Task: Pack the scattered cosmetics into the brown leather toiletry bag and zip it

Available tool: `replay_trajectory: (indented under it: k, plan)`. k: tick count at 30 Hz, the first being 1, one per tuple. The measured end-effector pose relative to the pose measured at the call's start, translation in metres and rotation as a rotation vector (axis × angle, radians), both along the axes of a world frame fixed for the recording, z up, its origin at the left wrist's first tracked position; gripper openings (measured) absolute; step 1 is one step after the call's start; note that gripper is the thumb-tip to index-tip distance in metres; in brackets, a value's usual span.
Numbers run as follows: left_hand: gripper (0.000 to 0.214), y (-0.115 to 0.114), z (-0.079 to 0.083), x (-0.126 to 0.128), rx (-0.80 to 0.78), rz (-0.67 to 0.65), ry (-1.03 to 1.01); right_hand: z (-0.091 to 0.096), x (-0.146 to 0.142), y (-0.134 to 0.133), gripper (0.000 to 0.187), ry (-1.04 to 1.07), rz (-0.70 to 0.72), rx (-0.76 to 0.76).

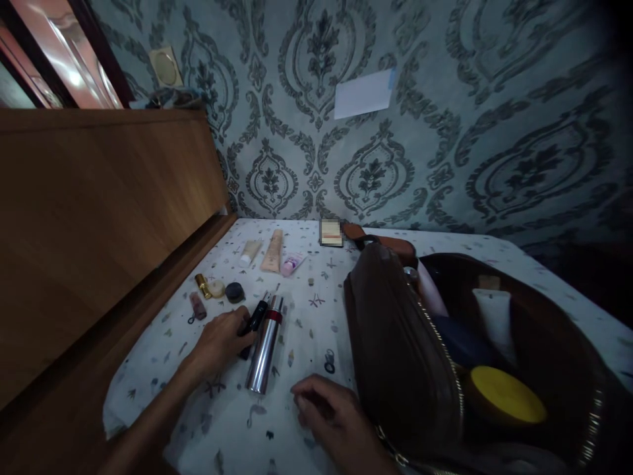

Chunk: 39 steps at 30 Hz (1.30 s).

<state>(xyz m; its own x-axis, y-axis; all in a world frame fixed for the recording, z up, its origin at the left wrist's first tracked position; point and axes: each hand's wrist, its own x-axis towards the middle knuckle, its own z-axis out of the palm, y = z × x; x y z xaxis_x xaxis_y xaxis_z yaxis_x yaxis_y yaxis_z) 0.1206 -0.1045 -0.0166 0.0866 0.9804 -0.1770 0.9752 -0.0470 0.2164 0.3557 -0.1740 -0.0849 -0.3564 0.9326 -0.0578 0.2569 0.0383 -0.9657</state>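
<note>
My left hand (222, 340) rests on the patterned white sheet (316, 310), its fingers closed around a small black tube (256, 318). Right beside it lies a silver cylinder with a red band (266, 346). My right hand (331, 412) hovers low over the sheet near the front, its fingers curled with nothing visible in them. To the right of that hand gapes an open brown bag (395, 356), holding a yellow round lid (504, 396), a white tube (494, 316) and a dark blue item (459, 340).
Small cosmetics lie further back on the sheet: a gold lipstick (202, 285), a round dark pot (234, 291), a pink item (198, 305), three tubes (271, 252) and a small box (331, 232). A wooden board (99, 218) runs along the left. Patterned wallpaper is behind.
</note>
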Motion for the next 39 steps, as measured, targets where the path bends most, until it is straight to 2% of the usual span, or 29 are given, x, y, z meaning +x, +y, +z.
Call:
replay_trajectory:
  k: [2, 4, 8, 12, 16, 20, 23, 28, 33, 39]
  plan:
    - [0.016, 0.008, 0.011, 0.002, 0.014, -0.026, 0.048, -0.003, 0.000, 0.000, 0.024, -0.003, 0.007, 0.018]
    - [0.020, 0.026, 0.022, 0.006, 0.055, -0.027, 0.079, -0.006, 0.000, 0.001, 0.024, -0.005, 0.019, 0.025]
    - [0.025, 0.089, 0.035, 0.025, 0.136, 0.013, 0.111, -0.012, 0.002, 0.001, 0.025, -0.014, 0.022, 0.018]
    - [0.037, 0.151, 0.027, 0.050, 0.140, 0.090, 0.108, -0.015, 0.006, 0.000, 0.023, -0.046, 0.017, 0.037]
    - [0.040, 0.183, 0.013, 0.059, 0.110, 0.140, 0.112, -0.015, 0.007, 0.000, 0.024, -0.062, 0.030, 0.032]
    - [0.039, 0.185, 0.008, 0.053, 0.077, 0.105, 0.128, -0.013, 0.006, -0.001, 0.022, -0.013, 0.029, 0.020]
    - [0.040, 0.175, 0.010, 0.052, 0.141, 0.040, 0.135, -0.011, 0.004, -0.002, 0.020, -0.016, 0.003, 0.022]
    - [0.037, 0.157, 0.013, 0.071, 0.255, -0.139, 0.099, -0.010, 0.004, -0.001, 0.021, -0.015, 0.014, 0.015]
    - [0.037, 0.142, 0.006, 0.091, 0.198, -0.187, 0.124, -0.009, 0.005, 0.001, 0.021, -0.045, 0.036, 0.060]
    - [0.040, 0.126, 0.010, 0.084, 0.098, -0.224, 0.126, -0.010, 0.005, -0.001, 0.021, -0.027, 0.043, 0.060]
